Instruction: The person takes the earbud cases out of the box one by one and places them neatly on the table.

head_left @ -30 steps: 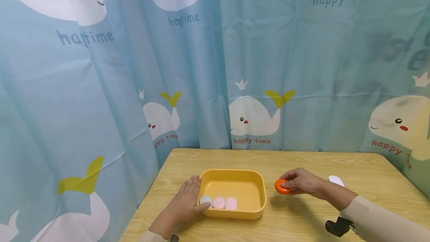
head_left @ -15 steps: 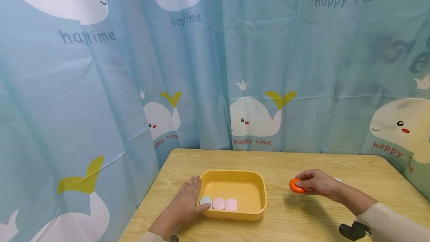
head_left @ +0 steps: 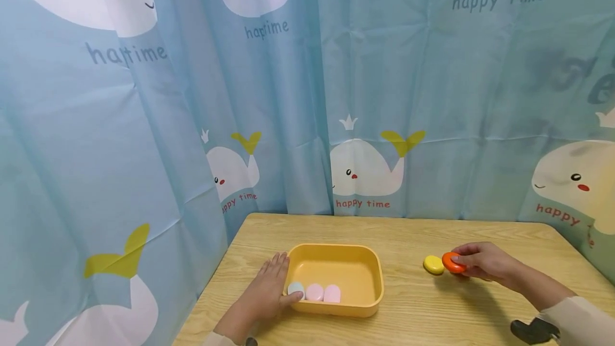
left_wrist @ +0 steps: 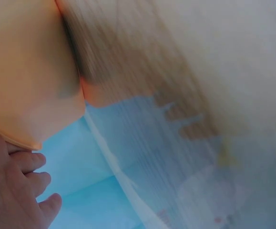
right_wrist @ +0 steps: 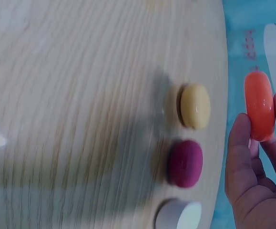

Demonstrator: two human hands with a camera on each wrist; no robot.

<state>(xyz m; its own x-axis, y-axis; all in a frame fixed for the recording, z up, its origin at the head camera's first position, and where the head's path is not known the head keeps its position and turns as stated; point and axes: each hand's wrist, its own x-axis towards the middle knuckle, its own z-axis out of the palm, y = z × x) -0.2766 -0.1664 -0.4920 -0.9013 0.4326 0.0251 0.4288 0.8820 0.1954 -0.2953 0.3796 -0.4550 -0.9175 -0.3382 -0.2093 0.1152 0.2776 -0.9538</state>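
Observation:
My right hand (head_left: 485, 260) pinches a glossy orange rounded disc (head_left: 454, 262) between thumb and fingers, just right of a yellow rounded disc (head_left: 434, 265) on the table. In the right wrist view the orange disc is gripped by its edges, its narrow side showing. My left hand (head_left: 269, 287) rests along the left side of a yellow tray (head_left: 365, 309), fingers straight and thumb over the front rim. Inside the tray's front left lie a pale green disc (head_left: 295, 290), a pink round piece (head_left: 314, 292) and a pink piece with a rounded top (head_left: 332, 293).
A magenta rounded piece (right_wrist: 185, 163) and a white piece (right_wrist: 178, 215) stand in a row with the yellow disc; my right hand hides them in the head view. The wooden table (head_left: 403, 324) ends at a blue whale-print curtain (head_left: 288, 122).
My right hand has moved right with the orange disc, uncovering the yellow disc and covering the white piece at the right. The left hand and tray stay in place.

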